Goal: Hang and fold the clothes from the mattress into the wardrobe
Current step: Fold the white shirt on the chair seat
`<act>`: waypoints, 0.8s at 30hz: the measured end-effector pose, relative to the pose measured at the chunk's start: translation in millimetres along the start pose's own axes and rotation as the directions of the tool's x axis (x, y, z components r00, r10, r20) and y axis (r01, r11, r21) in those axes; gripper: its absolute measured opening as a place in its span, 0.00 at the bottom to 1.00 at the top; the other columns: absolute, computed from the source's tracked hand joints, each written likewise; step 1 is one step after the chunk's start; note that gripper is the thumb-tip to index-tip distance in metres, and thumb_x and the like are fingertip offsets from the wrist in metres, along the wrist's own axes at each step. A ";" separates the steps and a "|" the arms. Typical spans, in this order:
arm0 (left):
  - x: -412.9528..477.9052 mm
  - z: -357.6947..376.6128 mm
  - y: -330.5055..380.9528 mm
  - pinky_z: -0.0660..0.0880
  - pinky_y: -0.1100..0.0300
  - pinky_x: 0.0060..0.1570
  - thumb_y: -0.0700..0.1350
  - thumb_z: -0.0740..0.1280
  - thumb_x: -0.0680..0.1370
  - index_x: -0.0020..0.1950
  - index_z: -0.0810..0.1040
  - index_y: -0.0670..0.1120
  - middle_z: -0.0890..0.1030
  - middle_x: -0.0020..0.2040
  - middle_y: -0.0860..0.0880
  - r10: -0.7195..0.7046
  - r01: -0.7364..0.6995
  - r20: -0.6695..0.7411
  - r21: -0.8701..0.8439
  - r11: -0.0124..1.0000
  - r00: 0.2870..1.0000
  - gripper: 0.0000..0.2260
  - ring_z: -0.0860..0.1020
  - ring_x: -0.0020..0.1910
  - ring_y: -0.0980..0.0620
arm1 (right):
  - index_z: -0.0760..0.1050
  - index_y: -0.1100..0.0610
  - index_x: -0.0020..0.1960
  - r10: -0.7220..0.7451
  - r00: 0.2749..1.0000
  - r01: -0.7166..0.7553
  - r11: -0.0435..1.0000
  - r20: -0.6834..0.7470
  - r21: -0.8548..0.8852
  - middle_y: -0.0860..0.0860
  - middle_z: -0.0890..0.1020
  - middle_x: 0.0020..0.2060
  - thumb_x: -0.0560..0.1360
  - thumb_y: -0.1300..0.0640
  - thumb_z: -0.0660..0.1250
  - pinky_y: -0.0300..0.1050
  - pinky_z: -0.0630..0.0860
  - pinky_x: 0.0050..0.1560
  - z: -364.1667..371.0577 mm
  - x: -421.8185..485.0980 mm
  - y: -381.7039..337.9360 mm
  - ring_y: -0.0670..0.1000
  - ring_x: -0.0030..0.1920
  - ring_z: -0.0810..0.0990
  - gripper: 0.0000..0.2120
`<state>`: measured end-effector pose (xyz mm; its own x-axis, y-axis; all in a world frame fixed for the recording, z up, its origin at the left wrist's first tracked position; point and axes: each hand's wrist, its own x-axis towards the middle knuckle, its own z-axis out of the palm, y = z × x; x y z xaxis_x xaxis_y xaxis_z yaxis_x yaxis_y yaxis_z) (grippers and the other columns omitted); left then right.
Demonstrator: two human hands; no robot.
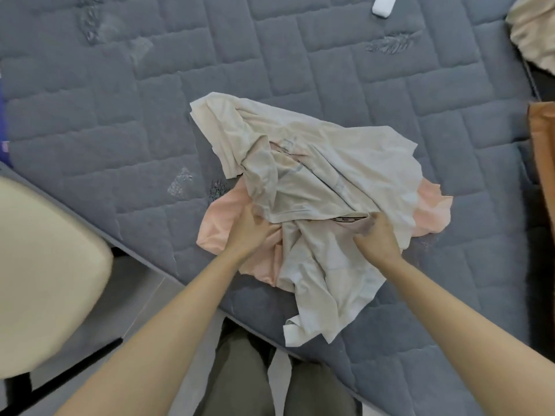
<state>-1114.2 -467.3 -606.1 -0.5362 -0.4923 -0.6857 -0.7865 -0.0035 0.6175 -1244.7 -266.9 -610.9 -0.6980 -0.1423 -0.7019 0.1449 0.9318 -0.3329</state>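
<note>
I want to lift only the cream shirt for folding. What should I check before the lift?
1. Right hand grips cream shirt at the collar: ok.
2. Left hand grips only the shirt: cannot tell; pink garment lies right under it.
3. Shirt clear of pink garment: not ok, it lies on top.
4. Shirt smoothed out: not ok, crumpled.
5. Bare mattress beside for folding: ok.

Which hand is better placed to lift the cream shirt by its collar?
Right, probably. The right hand grips the shirt beside the collar label; the left hand grips its edge farther away, over the pink garment.
</note>
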 end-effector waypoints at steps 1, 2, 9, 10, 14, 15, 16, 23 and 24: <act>14.4 1.2 -2.6 0.68 0.62 0.45 0.45 0.63 0.78 0.63 0.70 0.44 0.76 0.55 0.50 -0.016 0.014 -0.046 -0.035 0.999 0.999 0.14 0.76 0.55 0.49 | 0.57 0.59 0.73 0.029 0.999 -0.030 0.999 0.013 0.040 0.58 0.65 0.69 0.76 0.62 0.63 0.48 0.69 0.56 3.0 5.6 0.9 0.59 0.64 0.70 0.28; 26.4 2.4 -4.6 0.69 0.63 0.43 0.43 0.63 0.78 0.65 0.69 0.43 0.76 0.57 0.48 -0.052 0.047 -0.070 -0.072 0.996 0.996 0.16 0.76 0.53 0.49 | 0.59 0.60 0.72 0.043 0.999 -0.044 0.997 0.019 0.069 0.58 0.66 0.68 0.75 0.62 0.63 0.47 0.69 0.54 6.1 11.3 2.7 0.59 0.62 0.71 0.27; 63.6 9.8 -11.2 0.69 0.60 0.44 0.46 0.68 0.76 0.64 0.68 0.39 0.75 0.55 0.47 -0.087 0.087 -0.054 -0.009 0.996 0.995 0.20 0.73 0.52 0.49 | 0.75 0.59 0.51 -0.043 0.996 0.046 0.998 -0.076 0.039 0.53 0.78 0.44 0.75 0.61 0.63 0.45 0.67 0.42 9.7 23.5 9.5 0.56 0.48 0.76 0.06; 64.0 8.1 -10.9 0.68 0.60 0.39 0.46 0.66 0.78 0.63 0.70 0.39 0.76 0.53 0.46 -0.092 0.092 -0.062 -0.006 0.996 0.994 0.17 0.74 0.50 0.48 | 0.75 0.57 0.48 -0.060 0.994 0.064 0.997 -0.093 0.046 0.52 0.79 0.41 0.75 0.59 0.63 0.45 0.68 0.42 8.2 20.5 8.9 0.56 0.45 0.77 0.04; 53.7 -10.0 -1.8 0.65 0.58 0.39 0.43 0.60 0.80 0.55 0.71 0.43 0.73 0.46 0.45 -0.094 0.091 -0.106 -0.037 0.995 0.990 0.06 0.70 0.44 0.48 | 0.74 0.52 0.41 -0.073 0.980 0.112 0.970 -0.183 0.215 0.48 0.79 0.35 0.77 0.57 0.60 0.57 0.78 0.50 -0.7 2.6 0.9 0.50 0.31 0.83 0.07; 46.8 -15.9 1.0 0.65 0.58 0.39 0.44 0.60 0.80 0.53 0.69 0.43 0.72 0.44 0.47 -0.096 0.089 -0.139 -0.058 0.994 0.986 0.05 0.70 0.44 0.48 | 0.74 0.51 0.41 -0.082 0.974 0.138 0.954 -0.211 0.266 0.47 0.78 0.35 0.77 0.58 0.60 0.59 0.78 0.50 -4.4 -3.4 -3.0 0.49 0.31 0.84 0.08; 38.8 -23.1 4.0 0.66 0.57 0.39 0.44 0.60 0.80 0.51 0.68 0.43 0.71 0.42 0.50 -0.089 0.073 -0.171 -0.100 0.992 0.981 0.04 0.69 0.44 0.49 | 0.74 0.51 0.42 -0.092 0.969 0.163 0.936 -0.231 0.313 0.47 0.78 0.35 0.78 0.58 0.59 0.59 0.79 0.49 -8.6 -10.5 -8.5 0.48 0.32 0.84 0.09; -45.4 -96.0 28.5 0.71 0.59 0.39 0.43 0.58 0.81 0.45 0.66 0.45 0.71 0.39 0.52 0.108 -0.208 -0.471 -0.167 0.964 0.876 0.06 0.72 0.39 0.53 | 0.77 0.56 0.48 -0.349 0.884 0.444 0.834 -0.311 0.327 0.48 0.82 0.39 0.76 0.65 0.59 0.37 0.73 0.40 -46.5 -83.5 -65.6 0.48 0.41 0.83 0.09; -59.9 -107.4 28.9 0.73 0.56 0.41 0.43 0.59 0.81 0.44 0.65 0.47 0.73 0.39 0.51 0.128 -0.254 -0.518 -0.179 0.951 0.846 0.07 0.74 0.37 0.53 | 0.77 0.56 0.48 -0.398 0.856 0.496 0.813 -0.329 0.305 0.48 0.82 0.40 0.76 0.65 0.60 0.35 0.72 0.40 -52.3 -96.4 -75.5 0.47 0.41 0.81 0.09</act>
<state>-1071.9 -531.4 -505.9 -0.3957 -0.8677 -0.3010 -0.5568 -0.0340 0.8299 -1225.0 -306.1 -485.3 -0.8860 -0.3832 -0.2610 -0.0143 0.5854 -0.8106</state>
